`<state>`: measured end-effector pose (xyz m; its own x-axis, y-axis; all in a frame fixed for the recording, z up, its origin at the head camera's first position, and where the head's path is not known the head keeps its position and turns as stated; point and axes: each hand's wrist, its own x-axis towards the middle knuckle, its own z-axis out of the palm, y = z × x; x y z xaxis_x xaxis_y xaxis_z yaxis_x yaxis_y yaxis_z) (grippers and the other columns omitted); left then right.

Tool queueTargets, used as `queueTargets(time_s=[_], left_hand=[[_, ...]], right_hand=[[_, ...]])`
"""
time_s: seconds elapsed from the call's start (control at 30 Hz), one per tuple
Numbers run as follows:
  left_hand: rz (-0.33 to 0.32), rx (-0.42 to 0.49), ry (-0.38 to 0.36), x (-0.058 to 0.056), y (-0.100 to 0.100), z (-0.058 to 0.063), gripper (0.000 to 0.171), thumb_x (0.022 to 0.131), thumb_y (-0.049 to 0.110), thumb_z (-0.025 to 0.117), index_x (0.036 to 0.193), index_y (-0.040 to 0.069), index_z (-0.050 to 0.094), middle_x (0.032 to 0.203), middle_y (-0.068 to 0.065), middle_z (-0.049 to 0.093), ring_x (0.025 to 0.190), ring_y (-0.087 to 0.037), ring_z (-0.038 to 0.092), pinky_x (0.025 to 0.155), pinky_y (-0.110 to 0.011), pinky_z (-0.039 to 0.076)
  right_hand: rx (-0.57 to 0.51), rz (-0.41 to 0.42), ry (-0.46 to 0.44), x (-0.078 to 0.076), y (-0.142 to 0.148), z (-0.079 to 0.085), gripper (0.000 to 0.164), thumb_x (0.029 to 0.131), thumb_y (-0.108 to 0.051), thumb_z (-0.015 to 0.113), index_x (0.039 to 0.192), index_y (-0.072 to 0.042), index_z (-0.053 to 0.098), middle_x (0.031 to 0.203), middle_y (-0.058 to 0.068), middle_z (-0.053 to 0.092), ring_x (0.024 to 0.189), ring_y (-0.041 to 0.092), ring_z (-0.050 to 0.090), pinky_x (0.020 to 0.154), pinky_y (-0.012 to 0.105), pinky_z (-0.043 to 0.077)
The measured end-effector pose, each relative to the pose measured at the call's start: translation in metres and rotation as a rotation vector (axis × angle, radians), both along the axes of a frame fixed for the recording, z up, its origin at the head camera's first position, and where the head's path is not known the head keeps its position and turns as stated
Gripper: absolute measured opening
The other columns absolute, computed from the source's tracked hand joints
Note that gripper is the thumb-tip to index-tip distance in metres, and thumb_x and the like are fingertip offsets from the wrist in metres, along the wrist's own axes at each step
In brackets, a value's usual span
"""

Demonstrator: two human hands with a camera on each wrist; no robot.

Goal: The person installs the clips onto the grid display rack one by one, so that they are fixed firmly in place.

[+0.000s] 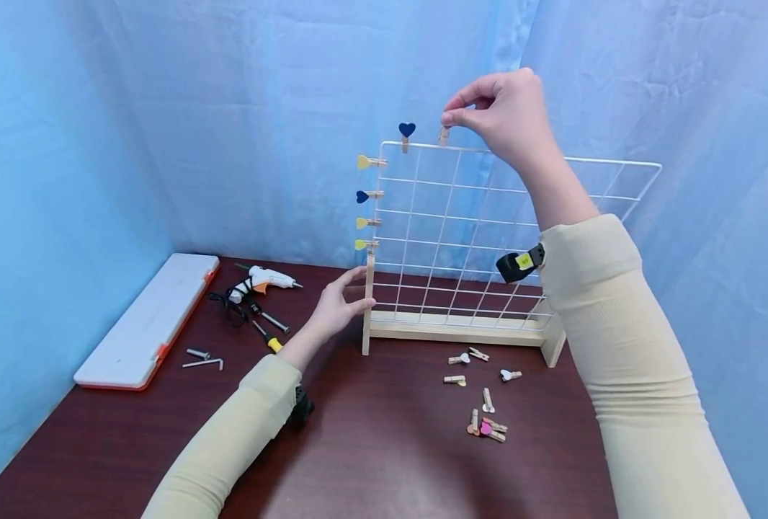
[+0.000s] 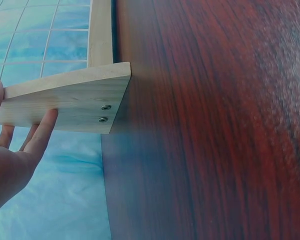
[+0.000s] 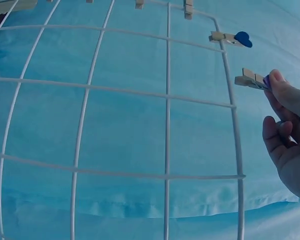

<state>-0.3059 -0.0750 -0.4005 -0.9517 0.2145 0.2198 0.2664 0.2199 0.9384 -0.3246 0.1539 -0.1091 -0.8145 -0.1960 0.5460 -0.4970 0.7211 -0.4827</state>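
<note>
My right hand (image 1: 510, 115) pinches a small wooden clothespin (image 3: 252, 80) by its end, with a bit of purple showing under the thumb. The clothespin's free end is right at the top wire of the white grid panel (image 1: 445, 216). Beside it on that wire sits a clothespin with a dark blue heart (image 1: 406, 131). Several more, with yellow and dark blue hearts, are clipped down the grid's left side. My left hand (image 1: 340, 306) holds the left wooden upright (image 2: 80, 102) of the stand, thumb at one edge and fingers against its outer face and other edge.
Loose heart clothespins (image 1: 488, 400) lie scattered on the dark wooden table (image 1: 358, 447) in front of the stand. At left are a white and orange case (image 1: 150, 317), a glue gun (image 1: 261, 281), a yellow-handled screwdriver (image 1: 270, 340), a hex key (image 1: 205, 363) and a bolt (image 1: 197, 353).
</note>
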Motion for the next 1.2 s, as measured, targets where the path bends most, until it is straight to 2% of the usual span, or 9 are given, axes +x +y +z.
queueTargets(time_s=[0.13, 0.27, 0.47, 0.6, 0.73, 0.83, 0.93, 1.0, 1.2], left_hand=[[-0.012, 0.0, 0.001, 0.008, 0.001, 0.012, 0.06, 0.079, 0.009, 0.066, 0.133, 0.011, 0.04, 0.133, -0.012, 0.042, 0.113, -0.03, 0.049, 0.072, -0.032, 0.055], [-0.009, -0.018, 0.007, 0.012, 0.002, 0.016, 0.06, 0.08, 0.008, 0.065, 0.133, 0.009, 0.039, 0.133, -0.013, 0.042, 0.114, -0.03, 0.049, 0.072, -0.03, 0.055], [-0.013, -0.002, 0.006, 0.013, 0.004, 0.015, 0.06, 0.079, 0.008, 0.066, 0.133, 0.008, 0.039, 0.132, -0.014, 0.042, 0.114, -0.031, 0.048, 0.073, -0.031, 0.055], [-0.02, 0.01, 0.008, 0.013, 0.005, 0.015, 0.06, 0.079, 0.007, 0.066, 0.133, 0.008, 0.04, 0.132, -0.015, 0.043, 0.113, -0.032, 0.048, 0.073, -0.032, 0.055], [-0.017, 0.003, 0.009, 0.013, 0.003, 0.015, 0.059, 0.08, 0.007, 0.065, 0.133, 0.009, 0.04, 0.132, -0.014, 0.043, 0.114, -0.032, 0.048, 0.074, -0.032, 0.055], [-0.022, 0.012, 0.014, 0.013, 0.003, 0.014, 0.059, 0.08, 0.006, 0.064, 0.134, 0.009, 0.039, 0.133, -0.014, 0.042, 0.114, -0.033, 0.048, 0.073, -0.032, 0.055], [-0.021, 0.012, 0.017, 0.012, 0.001, 0.012, 0.06, 0.08, 0.007, 0.065, 0.134, 0.009, 0.039, 0.133, -0.014, 0.042, 0.114, -0.033, 0.048, 0.072, -0.032, 0.055], [-0.018, 0.018, 0.019, 0.007, 0.0, 0.006, 0.061, 0.079, 0.008, 0.066, 0.134, 0.01, 0.04, 0.133, -0.014, 0.042, 0.114, -0.032, 0.048, 0.072, -0.032, 0.055], [0.01, 0.011, 0.032, -0.007, -0.004, -0.011, 0.061, 0.079, 0.011, 0.067, 0.133, 0.019, 0.041, 0.133, -0.007, 0.043, 0.113, -0.027, 0.05, 0.072, -0.03, 0.055]], right_hand=[[0.069, -0.008, -0.011, -0.004, -0.001, -0.005, 0.035, 0.072, -0.047, 0.065, 0.089, -0.017, 0.072, 0.079, 0.0, 0.063, 0.063, 0.013, 0.044, 0.054, 0.026, 0.033], [0.093, -0.006, -0.002, -0.007, 0.001, -0.008, 0.036, 0.072, -0.048, 0.064, 0.089, -0.017, 0.072, 0.08, -0.003, 0.063, 0.065, 0.013, 0.045, 0.055, 0.023, 0.036], [0.035, 0.046, 0.045, -0.007, 0.008, -0.013, 0.036, 0.072, -0.045, 0.067, 0.096, -0.019, 0.07, 0.084, -0.004, 0.062, 0.071, 0.011, 0.046, 0.061, 0.02, 0.037], [-0.064, 0.106, 0.121, 0.005, 0.017, -0.024, 0.033, 0.072, -0.038, 0.07, 0.097, -0.017, 0.07, 0.074, -0.001, 0.057, 0.065, 0.012, 0.043, 0.056, 0.02, 0.035], [-0.046, 0.203, 0.162, 0.035, 0.023, -0.045, 0.027, 0.074, -0.022, 0.072, 0.096, -0.009, 0.069, 0.071, 0.003, 0.056, 0.061, 0.013, 0.043, 0.052, 0.018, 0.037], [0.043, 0.266, 0.148, 0.046, 0.035, -0.079, 0.025, 0.073, -0.016, 0.073, 0.097, -0.009, 0.068, 0.071, 0.0, 0.057, 0.064, 0.009, 0.046, 0.055, 0.015, 0.04], [0.119, 0.317, 0.111, 0.042, 0.053, -0.128, 0.029, 0.071, -0.022, 0.074, 0.098, -0.015, 0.068, 0.072, -0.008, 0.056, 0.066, 0.003, 0.046, 0.056, 0.014, 0.041], [0.15, 0.358, 0.077, 0.038, 0.066, -0.166, 0.031, 0.07, -0.026, 0.075, 0.099, -0.019, 0.067, 0.076, -0.01, 0.058, 0.065, 0.001, 0.046, 0.054, 0.015, 0.041], [0.173, 0.434, -0.025, 0.046, 0.09, -0.259, 0.029, 0.071, -0.024, 0.074, 0.098, -0.018, 0.067, 0.091, -0.005, 0.065, 0.064, 0.008, 0.049, 0.052, 0.019, 0.042]])
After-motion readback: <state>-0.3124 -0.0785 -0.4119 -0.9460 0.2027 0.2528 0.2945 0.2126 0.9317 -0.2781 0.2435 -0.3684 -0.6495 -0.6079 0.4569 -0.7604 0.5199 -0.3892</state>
